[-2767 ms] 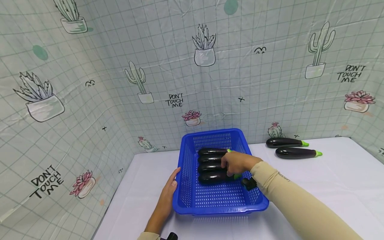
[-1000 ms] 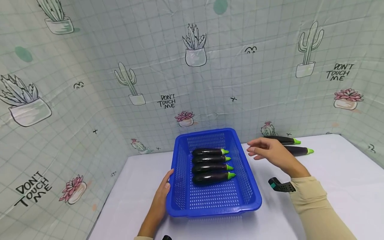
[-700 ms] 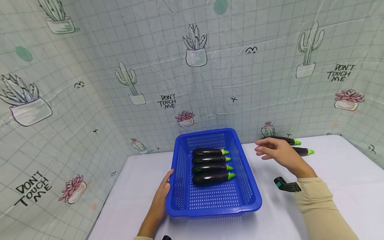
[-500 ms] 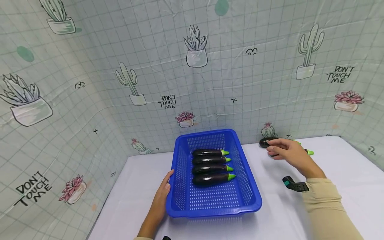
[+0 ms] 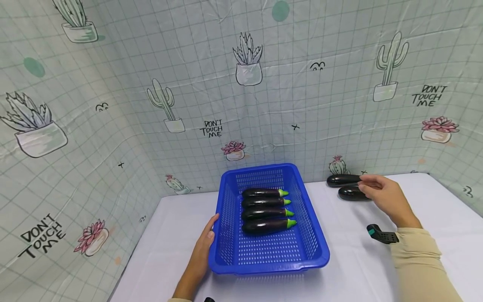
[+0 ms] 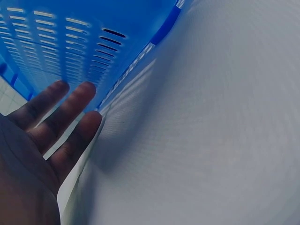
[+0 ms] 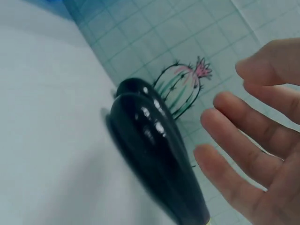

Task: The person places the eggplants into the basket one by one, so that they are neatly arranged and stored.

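My right hand hovers over two dark eggplants at the right back of the table, covering their stem ends in the head view. The rear eggplant and the front eggplant lie side by side. In the right wrist view the fingers of the right hand are spread and hold nothing, beside the nearer eggplant. My left hand rests with extended fingers against the left side of a blue plastic basket. Inside it, several eggplants lie in a row, green stems to the right.
A white cloth covers the table. Behind and to the left hangs a grid-patterned curtain printed with cacti. The basket's perforated wall fills the upper left of the left wrist view.
The right hand has left the eggplants in the basket and moved right, out past the rim, to the two on the table. The left hand stays at the basket's side.
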Available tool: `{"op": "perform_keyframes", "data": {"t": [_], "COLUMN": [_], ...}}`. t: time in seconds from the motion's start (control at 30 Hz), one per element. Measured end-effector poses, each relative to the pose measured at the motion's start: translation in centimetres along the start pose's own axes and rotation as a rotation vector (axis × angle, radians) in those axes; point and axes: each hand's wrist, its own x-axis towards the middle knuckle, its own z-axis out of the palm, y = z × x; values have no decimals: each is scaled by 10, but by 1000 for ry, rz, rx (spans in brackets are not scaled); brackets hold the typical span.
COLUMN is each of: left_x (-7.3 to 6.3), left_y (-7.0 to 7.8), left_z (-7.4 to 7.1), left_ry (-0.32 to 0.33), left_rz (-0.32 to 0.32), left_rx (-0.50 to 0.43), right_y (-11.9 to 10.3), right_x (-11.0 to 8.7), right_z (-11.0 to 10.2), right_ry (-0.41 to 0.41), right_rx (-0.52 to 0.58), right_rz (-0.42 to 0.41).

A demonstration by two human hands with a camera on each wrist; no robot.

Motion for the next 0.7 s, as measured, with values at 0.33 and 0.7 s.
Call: {"op": "perform_keyframes", "data": {"t": [0.33,0.7], "left_x": [0,1], "left_y": [0,0], "left_z": [-1,0], "left_ry": [-6,-3], "left_rz": [0,-20], "left_rx": [4,-2], "right_y": [13,31], "right_x": [-2,2], "right_z": [3,3], "right_ry": [115,75], "right_rx": [-178,-242], "right_rz": [97,62]}}
